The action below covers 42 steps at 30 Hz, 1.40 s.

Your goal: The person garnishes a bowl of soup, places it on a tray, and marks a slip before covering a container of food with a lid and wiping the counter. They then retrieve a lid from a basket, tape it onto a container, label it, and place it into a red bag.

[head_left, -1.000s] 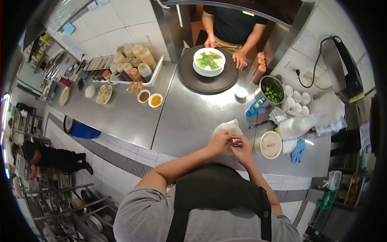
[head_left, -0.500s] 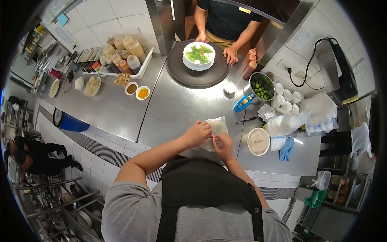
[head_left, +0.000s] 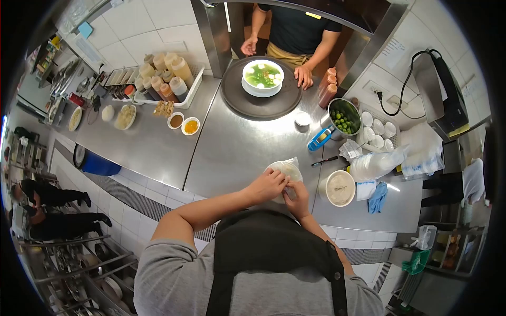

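Note:
Both my hands work close together at the near edge of the steel counter. Between and beneath them is a clear plastic bag [head_left: 289, 166] with something pale and round inside, perhaps a container. The fingers of my left hand [head_left: 269, 185] are bent and pinched on the bag's gathered plastic. My right hand [head_left: 297, 198] pinches the same plastic from the other side, fingertips almost touching the left ones. My hands cover much of the bag. To the right of them stands an open round tub [head_left: 339, 188] of pale contents.
Across the counter [head_left: 232, 147], a person's hand [head_left: 304, 77] rests by a round dark tray [head_left: 237, 97] bearing a soup bowl [head_left: 262, 75]. At right are a pitcher of green citrus [head_left: 343, 117], a marker [head_left: 324, 161], plastic cups [head_left: 377, 163] and a blue cloth [head_left: 377, 197]. Sauce cups [head_left: 190, 126] stand left.
The person opposite has drawn one hand back from the soup bowl. My hands stay at the bag, with the fingers shifted slightly closer together. The view has shifted a little.

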Tool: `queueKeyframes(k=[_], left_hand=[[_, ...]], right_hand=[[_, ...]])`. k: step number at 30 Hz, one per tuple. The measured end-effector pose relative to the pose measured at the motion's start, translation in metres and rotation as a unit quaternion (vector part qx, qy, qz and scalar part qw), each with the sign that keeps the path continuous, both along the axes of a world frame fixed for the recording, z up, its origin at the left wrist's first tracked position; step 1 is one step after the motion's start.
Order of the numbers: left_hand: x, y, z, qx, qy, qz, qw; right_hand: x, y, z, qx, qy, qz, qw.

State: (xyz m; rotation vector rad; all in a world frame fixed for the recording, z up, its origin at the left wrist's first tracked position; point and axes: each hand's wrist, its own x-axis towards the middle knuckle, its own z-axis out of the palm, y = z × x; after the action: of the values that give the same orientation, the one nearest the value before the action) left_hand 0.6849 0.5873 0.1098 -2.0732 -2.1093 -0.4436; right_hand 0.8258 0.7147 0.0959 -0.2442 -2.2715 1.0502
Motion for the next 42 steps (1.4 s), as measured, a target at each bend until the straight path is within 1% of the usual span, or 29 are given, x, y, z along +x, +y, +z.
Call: queueKeyframes(k=[2,5,8,11,14,17,20,23,26,27,29,32,35,37,38,39,41,42], left_hand=[[0.004,0.0,0.004,-0.004,0.041,0.021,0.999],[-0.001,0.001,0.014,-0.059,0.032,-0.012,0.998],[-0.021,0.002,0.023,-0.028,0.039,-0.079,0.996],[-0.035,0.004,0.005,0.004,0.04,-0.132,0.99],[-0.043,0.007,0.005,-0.007,0.044,-0.153,0.987],[-0.048,0.008,0.007,-0.028,0.052,-0.162,0.985],[-0.053,0.008,0.008,-0.017,0.052,-0.174,0.983],[-0.049,0.006,0.013,0.015,0.028,-0.148,0.988],[-0.045,-0.001,0.0,0.037,-0.042,-0.092,0.994],[-0.046,-0.001,0.002,0.064,-0.076,-0.053,0.994],[-0.043,-0.007,0.002,0.109,-0.15,0.027,0.982],[-0.044,-0.004,0.029,0.146,-0.237,0.053,0.959],[-0.035,0.012,0.093,0.236,-0.308,0.011,0.922],[-0.027,0.018,0.144,0.295,-0.325,-0.088,0.894],[-0.019,0.019,0.181,0.352,-0.351,-0.159,0.853],[-0.008,0.019,0.213,0.408,-0.381,-0.218,0.801],[0.02,0.016,0.27,0.503,-0.422,-0.327,0.68],[0.034,0.013,0.289,0.545,-0.439,-0.371,0.61]], right_hand=[[-0.001,-0.001,0.004,-0.003,0.0,-0.005,1.0],[0.0,0.0,-0.001,-0.045,-0.026,-0.012,0.999],[-0.003,0.004,-0.003,-0.028,-0.011,-0.003,1.0],[-0.006,0.007,0.002,0.045,-0.017,0.041,0.998],[-0.009,0.01,-0.003,0.074,0.005,0.06,0.995],[-0.005,0.011,-0.001,0.08,0.003,0.057,0.995],[0.0,0.012,-0.002,0.082,0.011,0.061,0.995],[0.002,0.01,0.004,0.06,-0.01,0.047,0.997],[0.004,0.014,0.0,0.059,-0.012,0.049,0.997],[0.004,0.016,-0.002,0.061,-0.008,0.049,0.997],[0.009,0.012,-0.006,0.055,-0.004,0.05,0.997],[0.009,0.007,-0.006,0.057,-0.013,0.028,0.998],[0.002,0.009,0.005,0.075,-0.104,0.023,0.991],[-0.01,0.011,0.012,0.067,-0.138,0.035,0.988],[-0.013,0.009,0.014,0.06,-0.157,0.04,0.985],[-0.016,0.007,0.013,0.086,-0.182,0.038,0.979],[-0.024,0.005,0.008,0.139,-0.23,0.035,0.963],[-0.026,0.006,0.004,0.15,-0.134,0.035,0.979]])
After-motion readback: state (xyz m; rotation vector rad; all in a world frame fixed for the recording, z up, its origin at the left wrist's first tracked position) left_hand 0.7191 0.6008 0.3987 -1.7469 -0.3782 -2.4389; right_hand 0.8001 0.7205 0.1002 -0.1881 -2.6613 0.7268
